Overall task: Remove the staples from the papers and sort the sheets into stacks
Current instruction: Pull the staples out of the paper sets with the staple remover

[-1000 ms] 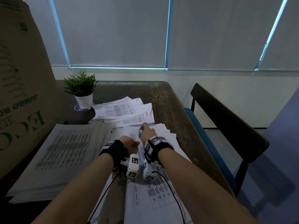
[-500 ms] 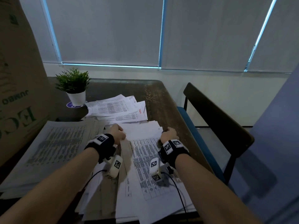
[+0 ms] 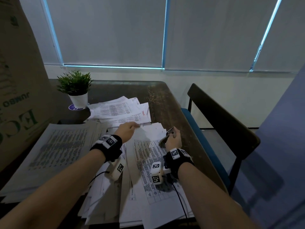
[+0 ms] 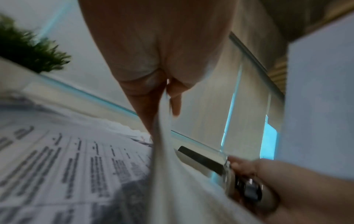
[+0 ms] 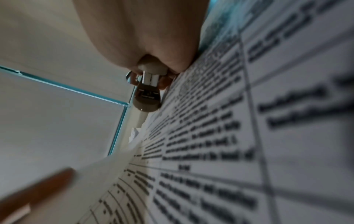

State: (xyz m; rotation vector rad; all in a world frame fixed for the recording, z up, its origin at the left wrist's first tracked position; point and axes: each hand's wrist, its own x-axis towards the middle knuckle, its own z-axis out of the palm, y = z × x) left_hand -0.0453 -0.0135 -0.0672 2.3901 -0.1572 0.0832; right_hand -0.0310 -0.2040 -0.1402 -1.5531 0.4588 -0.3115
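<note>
Sprawling papers (image 3: 148, 162) over dark wooden table (image 3: 165, 103), blinds (image 3: 112, 30) behind.

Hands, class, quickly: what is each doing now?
Left hand: pinching a white printed paper sheet.
Right hand: gripping a silver metal staple remover.

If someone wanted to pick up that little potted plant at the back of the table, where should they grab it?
Probably round the white pot, not the leaves. The potted plant stands upright, and its foliage spreads wider than the pot. Come in low from the right: the cardboard box crowds its left.
</note>
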